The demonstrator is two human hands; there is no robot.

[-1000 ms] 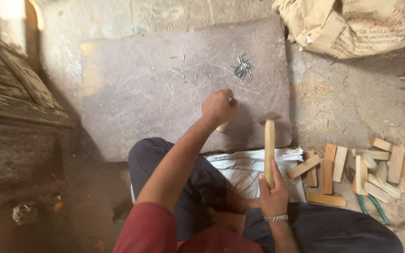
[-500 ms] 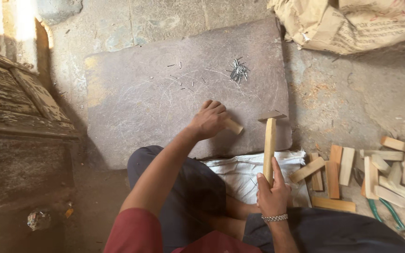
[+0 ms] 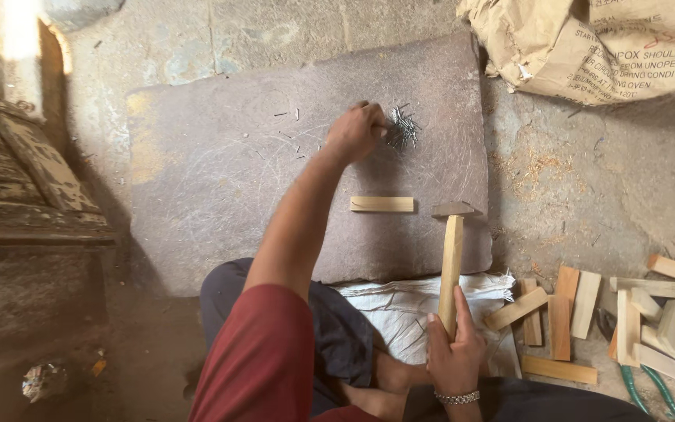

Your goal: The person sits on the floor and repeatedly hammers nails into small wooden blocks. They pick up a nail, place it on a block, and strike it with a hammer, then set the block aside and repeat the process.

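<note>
L hand (image 3: 355,131) fingers bunched in nail pile (image 3: 404,127) on stone slab (image 3: 220,172); grip itself hidden, nail count unreadable. R hand (image 3: 453,353) clamped on hammer (image 3: 451,262) handle. 1 wood block (image 3: 382,204) on slab. Offcut heap (image 3: 626,316) cut off at the frame edge beside R hand.

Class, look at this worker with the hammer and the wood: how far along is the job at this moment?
Done: one small wooden block lies flat on the stone slab. In hand: the left hand reaches into the pile of nails, while the right hand holds the hammer upright by its wooden handle. Left: no nail stands in the block, and many wooden pieces wait at the right.
</note>
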